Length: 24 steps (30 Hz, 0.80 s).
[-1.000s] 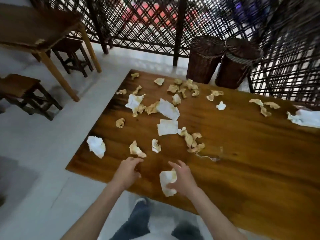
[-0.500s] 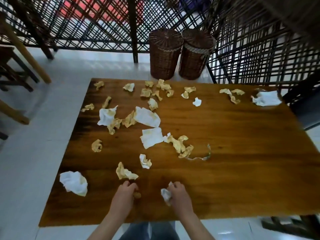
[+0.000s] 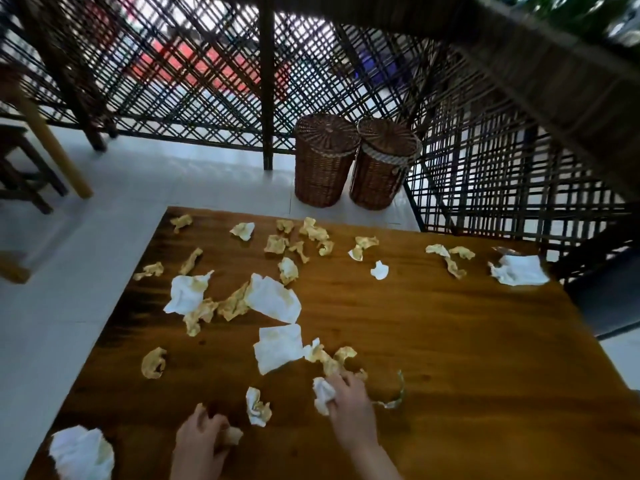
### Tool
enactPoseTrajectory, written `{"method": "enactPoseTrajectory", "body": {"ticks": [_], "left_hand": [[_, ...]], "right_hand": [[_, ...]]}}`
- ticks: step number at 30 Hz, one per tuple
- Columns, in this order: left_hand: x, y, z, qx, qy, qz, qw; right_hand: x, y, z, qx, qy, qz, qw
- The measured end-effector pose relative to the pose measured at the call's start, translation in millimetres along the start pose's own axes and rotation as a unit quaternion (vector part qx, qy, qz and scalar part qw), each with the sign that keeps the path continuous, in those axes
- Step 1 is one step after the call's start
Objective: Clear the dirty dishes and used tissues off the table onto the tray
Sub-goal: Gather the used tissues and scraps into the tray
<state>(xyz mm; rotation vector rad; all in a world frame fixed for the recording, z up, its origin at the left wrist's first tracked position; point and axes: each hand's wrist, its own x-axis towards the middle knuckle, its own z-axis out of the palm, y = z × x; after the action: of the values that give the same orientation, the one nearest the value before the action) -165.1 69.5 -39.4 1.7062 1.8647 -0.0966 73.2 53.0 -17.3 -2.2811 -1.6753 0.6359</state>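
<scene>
The right hand (image 3: 349,407) clenches a white tissue (image 3: 322,396) while reaching for stained scraps (image 3: 329,362) at 12 o'clock. The left hand (image 3: 201,441) pinches a tan wad (image 3: 231,436). Tissues litter the counter (image 3: 450,341) from 9 to 2 o'clock; no tray shows. Risk: overfull fists may drop pieces, since nothing nearby receives them.

The glossy amber-brown wooden desk (image 3: 433,341) showed dark grain streaks toward nine o'clock. The crumpled paper tissues (image 3: 277,348) were white, many stained yellow-brown. At twelve o'clock, the two round reddish-brown wicker baskets (image 3: 322,168) had woven lids before a black lattice screen (image 3: 207,81).
</scene>
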Motion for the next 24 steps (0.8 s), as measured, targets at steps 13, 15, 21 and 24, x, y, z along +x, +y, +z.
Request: {"method": "enactPoseTrajectory", "body": {"ticks": [13,15,21,24], "left_hand": [[3.7,5.1,10.3,-0.049,0.092,-0.056,0.993],[5.6,5.3,10.8,-0.044,0.090,-0.058,0.993],[3.2,6.4,5.5,-0.037,0.090,-0.040,0.994],[1.2,4.9,5.4,-0.032,0.093,-0.031,0.995]], "right_hand": [[43.5,21.6,1.2,-0.023,-0.025,-0.070,0.997],[45.7,21.2,0.7,-0.026,-0.027,-0.076,0.996],[49.8,15.0,-6.1,-0.026,-0.036,-0.063,0.997],[50.2,15.0,-3.2,-0.034,-0.039,-0.045,0.998]]}}
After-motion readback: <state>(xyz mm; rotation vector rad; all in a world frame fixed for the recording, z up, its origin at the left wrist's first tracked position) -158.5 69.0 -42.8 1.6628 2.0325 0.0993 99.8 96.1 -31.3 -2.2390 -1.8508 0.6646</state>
